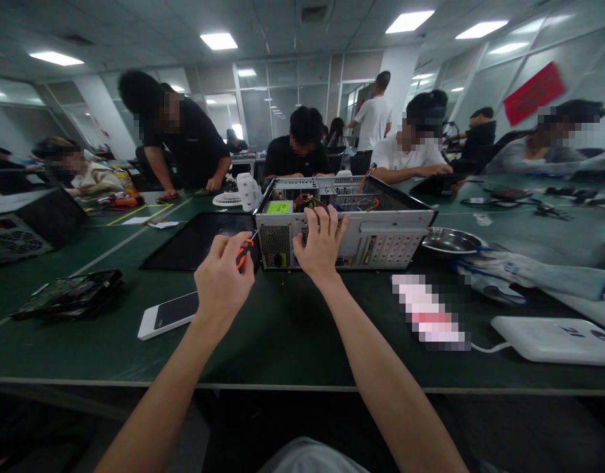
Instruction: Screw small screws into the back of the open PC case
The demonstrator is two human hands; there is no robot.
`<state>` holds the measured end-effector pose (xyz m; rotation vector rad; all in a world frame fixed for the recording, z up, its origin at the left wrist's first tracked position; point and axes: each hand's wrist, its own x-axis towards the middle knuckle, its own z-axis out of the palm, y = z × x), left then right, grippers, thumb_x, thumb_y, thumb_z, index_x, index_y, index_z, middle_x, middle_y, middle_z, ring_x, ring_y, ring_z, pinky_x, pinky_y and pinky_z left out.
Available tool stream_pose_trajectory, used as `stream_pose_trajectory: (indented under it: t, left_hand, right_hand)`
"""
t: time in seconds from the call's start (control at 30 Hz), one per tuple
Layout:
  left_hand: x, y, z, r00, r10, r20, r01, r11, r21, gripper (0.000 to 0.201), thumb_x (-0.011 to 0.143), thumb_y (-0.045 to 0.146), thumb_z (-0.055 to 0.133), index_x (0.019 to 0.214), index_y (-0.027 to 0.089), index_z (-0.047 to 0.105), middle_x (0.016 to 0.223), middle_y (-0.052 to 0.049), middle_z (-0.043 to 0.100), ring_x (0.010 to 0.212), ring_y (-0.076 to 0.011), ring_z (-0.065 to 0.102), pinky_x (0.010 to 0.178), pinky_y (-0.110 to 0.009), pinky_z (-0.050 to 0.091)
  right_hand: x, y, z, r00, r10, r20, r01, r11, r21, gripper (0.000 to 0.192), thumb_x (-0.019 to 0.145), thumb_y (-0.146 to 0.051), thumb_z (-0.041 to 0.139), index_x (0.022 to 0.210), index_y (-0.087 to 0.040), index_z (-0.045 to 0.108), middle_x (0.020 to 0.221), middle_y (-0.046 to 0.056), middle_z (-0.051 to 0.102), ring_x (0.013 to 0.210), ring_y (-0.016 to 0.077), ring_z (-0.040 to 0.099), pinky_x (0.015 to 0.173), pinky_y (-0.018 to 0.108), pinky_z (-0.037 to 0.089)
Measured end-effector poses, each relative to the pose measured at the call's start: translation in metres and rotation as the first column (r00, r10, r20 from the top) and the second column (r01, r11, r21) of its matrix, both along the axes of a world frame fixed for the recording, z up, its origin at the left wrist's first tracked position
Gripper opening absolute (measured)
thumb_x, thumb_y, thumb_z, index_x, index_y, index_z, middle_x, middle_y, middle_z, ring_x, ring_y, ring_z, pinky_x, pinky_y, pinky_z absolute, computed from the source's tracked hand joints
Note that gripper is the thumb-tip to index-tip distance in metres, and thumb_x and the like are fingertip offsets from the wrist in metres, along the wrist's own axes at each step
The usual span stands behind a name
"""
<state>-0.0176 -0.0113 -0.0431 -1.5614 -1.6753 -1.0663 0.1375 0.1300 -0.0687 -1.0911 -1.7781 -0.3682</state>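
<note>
The opened computer case lay on its side on the green work table, rear panel toward the person, just beyond both hands. The left hand was clenched around the orange-and-black handle of a small screwdriver, with the shaft angled up and right toward the corner of the rear panel beside the power supply grille. The right hand rested spread against the top edge of the rear panel, fingers curled over the rim and into the case, gripping the chassis.

For this step, the bracing hand should have kept the case from sliding while the tip was seated squarely in the screw head; whether the tip had engaged a screw could not be told. Pressure was best applied along the shaft axis to avoid slipping onto the metal. The steel bowl, just right of the case, lay within reach for loose screws. A white phone lay near the left wrist, clear of the tool.
</note>
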Motion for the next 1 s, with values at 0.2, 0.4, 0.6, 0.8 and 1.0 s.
stream_pose_trajectory:
  t: [0.2, 0.4, 0.6, 0.8, 1.0]
  left_hand:
    - [-0.007, 0.004, -0.011, 0.998, -0.015, -0.055, 0.019, 0.997, 0.069, 0.020, 0.093, 0.027, 0.061, 0.103, 0.020, 0.077, 0.091, -0.006, 0.071, 0.071, -0.0148, 0.064, 0.057, -0.025, 0.041]
    - [-0.011, 0.011, -0.024, 0.997, -0.037, -0.068, 0.048, 0.983, 0.179, 0.019, 0.093, 0.032, 0.064, 0.098, 0.019, 0.077, 0.085, -0.006, 0.074, 0.067, -0.0140, 0.066, 0.056, -0.025, 0.043]
    - [-0.007, 0.017, -0.017, 0.999, -0.037, 0.039, 0.027, 0.971, 0.238, 0.026, 0.094, 0.040, 0.064, 0.089, 0.016, 0.074, 0.075, -0.005, 0.073, 0.061, -0.0141, 0.065, 0.056, -0.025, 0.042]
    - [-0.004, 0.015, -0.021, 0.980, -0.198, 0.034, 0.192, 0.972, 0.134, 0.031, 0.099, 0.043, 0.059, 0.092, 0.017, 0.072, 0.081, -0.004, 0.075, 0.066, -0.0126, 0.065, 0.061, -0.024, 0.045]
    - [-0.014, 0.006, -0.025, 0.974, -0.225, 0.020, 0.225, 0.974, 0.031, 0.020, 0.095, 0.031, 0.058, 0.102, 0.017, 0.071, 0.094, -0.006, 0.077, 0.075, -0.0152, 0.068, 0.067, -0.025, 0.049]
  right_hand:
    - [0.000, 0.001, -0.002, 1.000, 0.001, -0.002, -0.001, 1.000, 0.015, 0.054, 0.089, -0.025, 0.052, 0.142, -0.015, 0.054, 0.146, 0.015, 0.054, 0.149, 0.0342, 0.031, 0.126, 0.064, 0.007]
    - [-0.001, 0.002, -0.002, 1.000, -0.004, -0.004, 0.004, 1.000, 0.013, 0.054, 0.088, -0.025, 0.052, 0.141, -0.015, 0.055, 0.145, 0.015, 0.054, 0.148, 0.0354, 0.033, 0.125, 0.066, 0.010]
    - [-0.001, 0.001, -0.001, 1.000, -0.006, 0.010, 0.006, 1.000, -0.009, 0.057, 0.087, -0.023, 0.051, 0.143, -0.016, 0.053, 0.146, 0.016, 0.052, 0.149, 0.0354, 0.030, 0.125, 0.067, 0.010]
    - [-0.001, 0.001, -0.001, 1.000, -0.003, -0.001, 0.003, 1.000, 0.001, 0.054, 0.088, -0.024, 0.053, 0.142, -0.016, 0.054, 0.145, 0.015, 0.054, 0.148, 0.0339, 0.032, 0.127, 0.064, 0.007]
    - [-0.001, 0.001, -0.002, 1.000, -0.027, 0.008, 0.027, 0.999, 0.034, 0.053, 0.089, -0.025, 0.051, 0.141, -0.015, 0.056, 0.144, 0.015, 0.056, 0.146, 0.0359, 0.036, 0.126, 0.064, 0.008]
